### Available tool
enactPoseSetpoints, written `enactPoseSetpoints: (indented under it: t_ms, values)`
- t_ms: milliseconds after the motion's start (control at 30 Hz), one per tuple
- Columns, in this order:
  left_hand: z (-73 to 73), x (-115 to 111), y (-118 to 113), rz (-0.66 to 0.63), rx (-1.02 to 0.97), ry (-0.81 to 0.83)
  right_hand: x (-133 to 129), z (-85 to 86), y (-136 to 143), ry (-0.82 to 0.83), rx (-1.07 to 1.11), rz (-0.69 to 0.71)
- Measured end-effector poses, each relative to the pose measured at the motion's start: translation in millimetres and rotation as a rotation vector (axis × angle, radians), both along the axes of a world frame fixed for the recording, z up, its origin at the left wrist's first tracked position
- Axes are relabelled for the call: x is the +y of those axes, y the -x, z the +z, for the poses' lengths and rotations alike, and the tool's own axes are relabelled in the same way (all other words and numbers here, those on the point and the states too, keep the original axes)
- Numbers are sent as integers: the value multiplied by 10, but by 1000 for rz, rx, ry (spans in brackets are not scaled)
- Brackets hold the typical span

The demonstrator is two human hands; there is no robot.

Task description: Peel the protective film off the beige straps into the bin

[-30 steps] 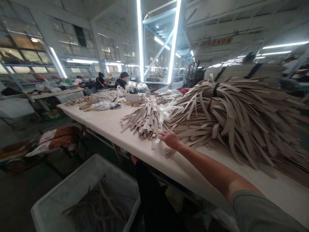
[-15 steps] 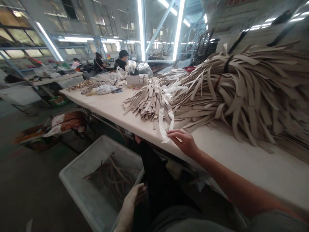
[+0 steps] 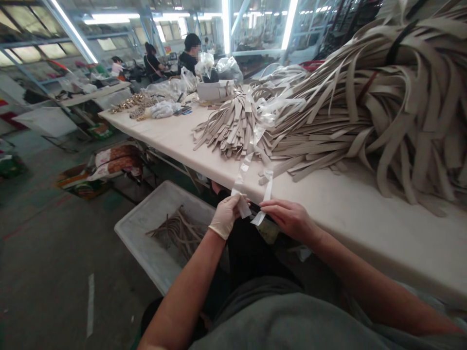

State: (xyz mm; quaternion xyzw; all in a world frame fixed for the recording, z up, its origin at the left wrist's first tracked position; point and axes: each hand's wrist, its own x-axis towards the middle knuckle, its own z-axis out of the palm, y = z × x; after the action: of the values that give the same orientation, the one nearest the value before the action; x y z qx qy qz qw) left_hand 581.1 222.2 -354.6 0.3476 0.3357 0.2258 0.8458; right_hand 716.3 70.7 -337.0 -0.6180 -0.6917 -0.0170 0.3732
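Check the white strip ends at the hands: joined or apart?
Apart: left hand holds one end, right hand the other end, a gap between.

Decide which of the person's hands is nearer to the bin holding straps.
Left. The left hand is just right of the bin in view; the right hand is farther right, beyond the left.

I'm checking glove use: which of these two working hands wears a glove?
The left hand, covered to the wrist by a pale glove; the right hand is bare-skinned.
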Motion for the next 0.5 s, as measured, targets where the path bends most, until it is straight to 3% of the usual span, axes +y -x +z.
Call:
enactPoseSetpoints:
  t_ms: [100,233,300,400,467,500]
  values:
    - [95,120,107,95,32,62,-174,41,-346,-16,-131,-217]
    - [147,74,210,22,12,81,-538,103,-967,66,-286,-686]
    - [133,-19,213,-32,-17,75,-701,160,-1137,90,-293,-856]
    - [105,-181,191,-114,-51,78,-751,248,-987,-15,-220,-964]
    - [96,-293,184,-157,-79,70,-613,248,-650,-51,-55,-862]
    - [94,-351,190,-177,-99,60,-503,220,-445,-3,110,-721]
